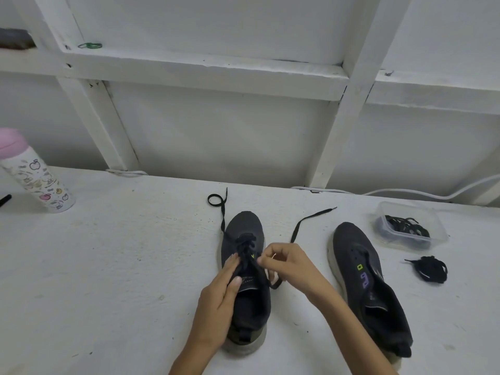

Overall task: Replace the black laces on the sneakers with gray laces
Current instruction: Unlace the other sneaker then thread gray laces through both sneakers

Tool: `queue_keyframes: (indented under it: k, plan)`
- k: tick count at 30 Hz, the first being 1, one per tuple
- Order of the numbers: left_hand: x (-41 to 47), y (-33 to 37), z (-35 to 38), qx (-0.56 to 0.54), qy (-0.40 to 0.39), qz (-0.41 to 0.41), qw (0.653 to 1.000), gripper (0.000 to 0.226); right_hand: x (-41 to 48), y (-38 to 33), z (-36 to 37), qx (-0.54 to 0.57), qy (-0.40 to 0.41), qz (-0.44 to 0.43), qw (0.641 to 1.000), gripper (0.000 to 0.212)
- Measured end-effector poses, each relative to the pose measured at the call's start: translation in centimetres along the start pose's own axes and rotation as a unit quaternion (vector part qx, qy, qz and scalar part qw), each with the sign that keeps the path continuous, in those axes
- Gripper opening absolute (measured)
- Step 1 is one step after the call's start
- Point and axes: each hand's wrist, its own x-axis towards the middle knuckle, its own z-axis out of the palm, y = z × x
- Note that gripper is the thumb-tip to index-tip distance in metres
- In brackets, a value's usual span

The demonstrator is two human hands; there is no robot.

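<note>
Subject item: the laced sneaker stands on its sole at the centre of the white table, toe pointing away from you. A black lace is crossed through its front eyelets. One free end runs off the toe to the left and ends in a small loop on the table; the other trails out to the right.

Your right hand is at the right side of the eyelet rows, fingers curled, with thumb and forefinger pinched on the black lace. Your left hand lies along the left side of the upper with its fingers extended and the thumb resting on the tongue. It steadies the shoe and clasps nothing.

The second sneaker stands to the right, well apart, toe also away from you. Its eyelets carry no lace.

Beyond that shoe's toe sits a clear plastic container holding a tangle of dark laces. Whether these are grey or black cannot be told. A loose lace bundle, black, lies on the table just in front of the container.

At the far left edge stands a pink-capped bottle printed with apples. A white cable runs along the back of the table at the wall.
</note>
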Motion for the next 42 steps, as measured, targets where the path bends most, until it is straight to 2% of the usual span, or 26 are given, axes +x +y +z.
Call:
queue_keyframes:
  k: [2,4,7,10,13,15,18,20,25,27,29,31,34,36,39,40,42]
  plan:
    - [0.0,0.0,-0.1,0.003,-0.006,-0.003,1.0,0.042,0.9,-0.7,-0.2,-0.011,0.057,-0.007,0.998,0.015]
    - [0.0,-0.1,-0.1,0.002,-0.008,-0.005,1.0,0.042,1.5,-1.2,-0.3,-0.013,0.077,-0.003,0.997,0.017]
    - [0.0,-0.1,-0.1,0.001,-0.004,-0.005,1.0,0.042,1.4,-0.9,-0.4,0.015,0.012,0.025,0.999,0.019]
    - [0.0,-0.2,0.0,0.005,-0.002,0.0,1.0,0.041,0.7,-0.1,-1.1,-0.026,-0.052,0.04,0.998,0.023]
    - [0.0,-0.1,-0.1,0.004,-0.008,-0.003,1.0,0.041,0.2,0.2,-0.9,-0.035,-0.069,0.023,0.997,0.019]
    - [-0.1,0.0,-0.2,0.0,-0.01,-0.002,1.0,0.041,0.4,-0.3,-0.8,-0.02,-0.038,0.005,0.999,0.019]
    - [-0.2,0.2,-0.3,-0.003,-0.009,-0.002,1.0,0.041,1.2,-1.1,-2.0,0.025,0.061,0.003,0.998,0.023]
    - [-0.2,0.3,-0.2,-0.006,-0.008,-0.005,1.0,0.041,1.5,-1.2,-2.7,0.055,0.088,0.004,0.995,0.021]
    - [-0.2,0.4,0.0,-0.011,0.002,-0.007,1.0,0.04,0.5,-0.1,-1.9,-0.008,-0.017,0.049,0.999,0.023]
    - [-0.2,0.4,0.0,-0.005,0.005,-0.008,1.0,0.04,0.2,0.3,-1.1,-0.032,-0.036,0.052,0.997,0.022]
    - [-0.2,0.4,-0.1,-0.001,0.001,-0.008,1.0,0.041,0.5,0.0,-0.9,-0.024,0.004,0.038,0.999,0.017]
    - [-0.3,0.4,-0.2,-0.009,-0.003,-0.01,1.0,0.041,1.2,-0.9,-1.9,0.02,0.09,0.008,0.996,0.012]
    - [-0.3,0.4,-0.2,-0.022,-0.007,-0.012,1.0,0.042,1.9,-1.9,-4.3,0.099,0.183,-0.026,0.978,0.016]
    - [-0.3,0.3,-0.1,-0.024,-0.006,-0.012,1.0,0.042,1.8,-1.9,-4.6,0.081,0.155,-0.009,0.985,0.019]
    - [-0.2,0.1,0.0,-0.019,-0.003,-0.008,1.0,0.042,1.2,-1.0,-3.0,-0.026,0.026,0.056,0.998,0.031]
    - [-0.1,0.1,0.0,-0.017,-0.002,-0.006,1.0,0.042,1.0,-0.6,-2.4,-0.05,-0.015,0.069,0.996,0.031]
    - [-0.1,0.1,0.0,-0.017,0.002,-0.005,1.0,0.041,0.8,-0.2,-1.5,-0.053,-0.057,0.06,0.995,0.017]
